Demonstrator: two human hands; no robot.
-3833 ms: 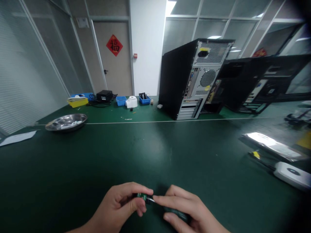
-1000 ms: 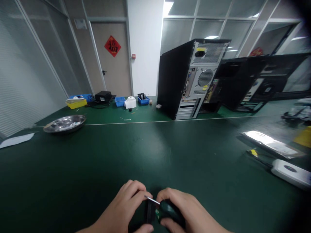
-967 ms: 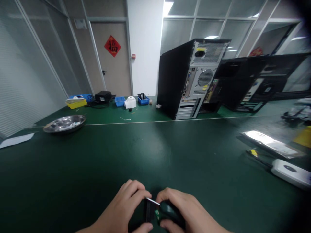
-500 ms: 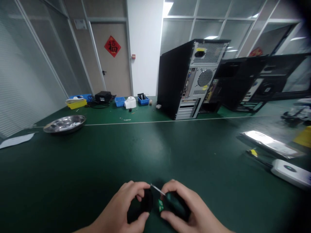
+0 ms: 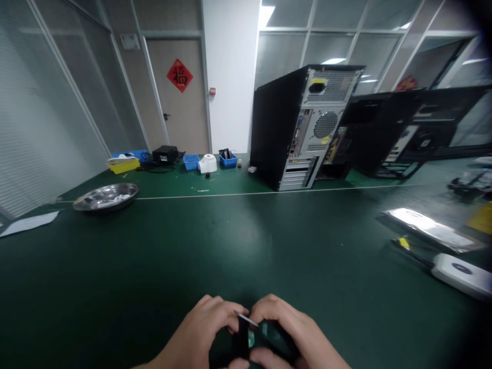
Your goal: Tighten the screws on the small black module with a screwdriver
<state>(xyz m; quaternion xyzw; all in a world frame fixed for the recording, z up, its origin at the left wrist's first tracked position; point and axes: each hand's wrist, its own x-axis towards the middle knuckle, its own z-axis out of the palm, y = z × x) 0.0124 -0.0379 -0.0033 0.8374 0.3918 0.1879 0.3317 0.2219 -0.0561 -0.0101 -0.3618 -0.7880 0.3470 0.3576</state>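
Observation:
Both hands meet at the bottom middle of the view, just above the green table (image 5: 246, 241). My left hand (image 5: 200, 333) is curled round a small black part (image 5: 241, 341). My right hand (image 5: 292, 335) is closed on a dark rounded piece (image 5: 273, 335) with a bit of green circuit board (image 5: 250, 338) showing at its end. A thin shiny metal strip (image 5: 246, 319) runs between the two thumbs. The two pieces are pressed close together; how they join is hidden by my fingers.
A black computer tower (image 5: 300, 123) stands at the back with open cases (image 5: 403, 128) to its right. A metal bowl (image 5: 105, 196) lies at the left, blue and yellow bins (image 5: 191, 161) behind it. A white device (image 5: 461, 275), a shiny plate (image 5: 430, 230) and a screwdriver (image 5: 409, 249) lie at the right.
Half a second ago the black part and the green-board piece were held slightly apart; now they are pushed together and both hands sit lower in the view.

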